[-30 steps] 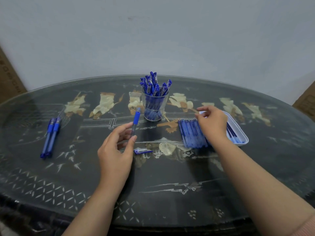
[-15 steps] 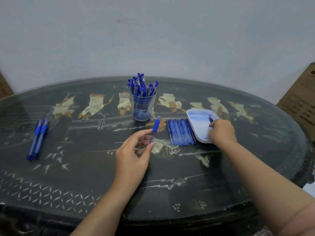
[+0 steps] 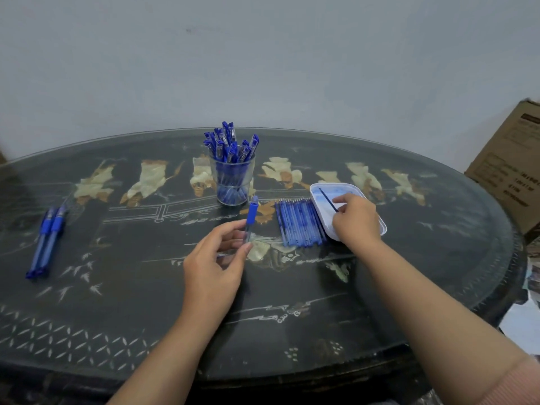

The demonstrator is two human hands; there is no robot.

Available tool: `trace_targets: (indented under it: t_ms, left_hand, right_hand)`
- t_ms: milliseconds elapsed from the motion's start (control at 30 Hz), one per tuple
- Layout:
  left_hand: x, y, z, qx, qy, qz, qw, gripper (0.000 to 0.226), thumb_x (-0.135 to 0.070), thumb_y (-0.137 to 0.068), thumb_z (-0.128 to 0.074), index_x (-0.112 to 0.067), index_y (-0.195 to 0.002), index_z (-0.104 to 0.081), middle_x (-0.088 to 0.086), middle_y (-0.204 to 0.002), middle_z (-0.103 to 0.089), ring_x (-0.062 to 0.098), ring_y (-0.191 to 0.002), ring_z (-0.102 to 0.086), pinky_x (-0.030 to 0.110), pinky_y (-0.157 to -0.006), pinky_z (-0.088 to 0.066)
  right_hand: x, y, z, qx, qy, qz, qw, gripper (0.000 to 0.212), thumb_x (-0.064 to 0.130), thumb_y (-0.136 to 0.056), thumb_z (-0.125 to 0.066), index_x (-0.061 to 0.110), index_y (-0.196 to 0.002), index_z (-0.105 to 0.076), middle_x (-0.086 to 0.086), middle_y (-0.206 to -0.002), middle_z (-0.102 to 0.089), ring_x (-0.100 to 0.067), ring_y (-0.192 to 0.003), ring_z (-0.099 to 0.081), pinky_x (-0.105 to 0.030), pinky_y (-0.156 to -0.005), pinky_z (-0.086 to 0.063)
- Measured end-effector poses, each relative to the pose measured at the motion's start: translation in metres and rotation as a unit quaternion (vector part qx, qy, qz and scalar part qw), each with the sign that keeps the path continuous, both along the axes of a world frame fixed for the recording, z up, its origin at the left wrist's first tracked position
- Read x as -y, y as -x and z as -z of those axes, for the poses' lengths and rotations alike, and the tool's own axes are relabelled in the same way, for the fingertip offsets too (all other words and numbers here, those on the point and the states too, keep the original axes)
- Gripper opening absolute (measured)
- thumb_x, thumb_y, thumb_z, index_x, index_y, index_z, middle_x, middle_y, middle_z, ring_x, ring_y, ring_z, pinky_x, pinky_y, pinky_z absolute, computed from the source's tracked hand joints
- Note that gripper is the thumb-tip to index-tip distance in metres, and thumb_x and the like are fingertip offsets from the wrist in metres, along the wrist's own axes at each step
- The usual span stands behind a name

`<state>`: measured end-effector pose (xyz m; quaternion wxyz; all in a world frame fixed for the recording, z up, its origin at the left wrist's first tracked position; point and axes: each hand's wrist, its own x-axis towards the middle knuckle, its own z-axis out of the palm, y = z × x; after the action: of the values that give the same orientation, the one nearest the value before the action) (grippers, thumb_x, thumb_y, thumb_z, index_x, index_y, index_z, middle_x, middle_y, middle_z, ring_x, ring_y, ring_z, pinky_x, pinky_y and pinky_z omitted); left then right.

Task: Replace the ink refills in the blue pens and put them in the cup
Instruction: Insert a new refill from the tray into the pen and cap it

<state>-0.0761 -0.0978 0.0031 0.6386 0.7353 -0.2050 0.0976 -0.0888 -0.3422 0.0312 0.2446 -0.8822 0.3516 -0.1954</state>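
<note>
I see left hand [image 3: 213,264] pinching blue pen barrel [image 3: 250,217] between thumb and fingers, barrel nearly upright above the table [image 3: 146,302] | right hand [image 3: 355,222] fingertips pinch thin dark refill [image 3: 327,200] over white tray [image 3: 321,187], maybe touching it, view is soft | row of refills [image 3: 299,225] just beside tray | cup [image 3: 232,185] full of pens behind | two pens [image 3: 46,238] far left

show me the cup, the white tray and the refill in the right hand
cup [image 3: 232,185]: head view, glass wall
white tray [image 3: 339,190]: head view, bare floor
refill [image 3: 328,199]: head view, middle of its shaft
</note>
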Motion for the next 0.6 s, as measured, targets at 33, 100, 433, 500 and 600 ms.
trace_targets:
  t_ms: [33,100,433,500,600]
  left_hand:
    - [0.000,0.000,0.000,-0.001,0.000,0.001,1.000,0.042,-0.001,-0.080,-0.075,-0.032,-0.108,-0.067,-0.007,-0.093,-0.070,0.001,-0.086,-0.066,0.006,-0.069,-0.047]
    - [0.000,0.001,-0.001,-0.003,0.002,0.003,1.000,0.041,-0.001,-0.080,-0.075,-0.031,-0.108,-0.067,-0.007,-0.092,-0.070,0.001,-0.086,-0.066,0.005,-0.069,-0.046]
    - [0.000,0.000,0.002,-0.003,0.008,0.014,1.000,0.040,0.002,-0.081,-0.074,-0.027,-0.108,-0.070,-0.004,-0.092,-0.070,0.003,-0.085,-0.066,0.007,-0.069,-0.048]
    - [0.001,-0.001,0.003,0.001,0.004,0.013,1.000,0.041,0.003,-0.080,-0.074,-0.027,-0.108,-0.070,-0.004,-0.092,-0.070,0.003,-0.084,-0.066,0.006,-0.068,-0.047]
    - [0.000,0.000,0.003,0.008,0.000,0.013,1.000,0.043,0.004,-0.080,-0.074,-0.030,-0.106,-0.069,-0.005,-0.092,-0.069,0.002,-0.084,-0.066,0.006,-0.069,-0.047]
  right_hand:
    - [-0.009,0.000,-0.005,0.028,-0.022,-0.014,0.999,0.043,-0.003,-0.091,-0.045,0.012,-0.127,-0.063,-0.010,-0.112,-0.068,-0.023,-0.099,-0.062,-0.024,-0.073,-0.038]
    - [-0.028,0.000,-0.017,0.111,-0.135,-0.039,0.984,0.042,-0.001,-0.096,-0.046,0.015,-0.133,-0.056,-0.003,-0.102,-0.065,-0.013,-0.079,-0.059,-0.019,-0.061,-0.042]
    - [-0.091,0.000,-0.074,0.285,-0.629,-0.207,0.693,0.032,-0.010,-0.097,-0.046,0.006,-0.119,-0.062,-0.007,-0.078,-0.052,-0.015,-0.070,-0.055,-0.048,-0.076,-0.061]
    - [-0.093,-0.002,-0.073,0.279,-0.630,-0.213,0.693,0.033,-0.010,-0.097,-0.046,0.006,-0.121,-0.062,-0.007,-0.080,-0.052,-0.015,-0.072,-0.054,-0.049,-0.075,-0.061]
    - [-0.094,-0.003,-0.071,0.273,-0.631,-0.214,0.694,0.032,-0.009,-0.098,-0.046,0.006,-0.123,-0.061,-0.008,-0.082,-0.051,-0.015,-0.074,-0.054,-0.047,-0.072,-0.062]
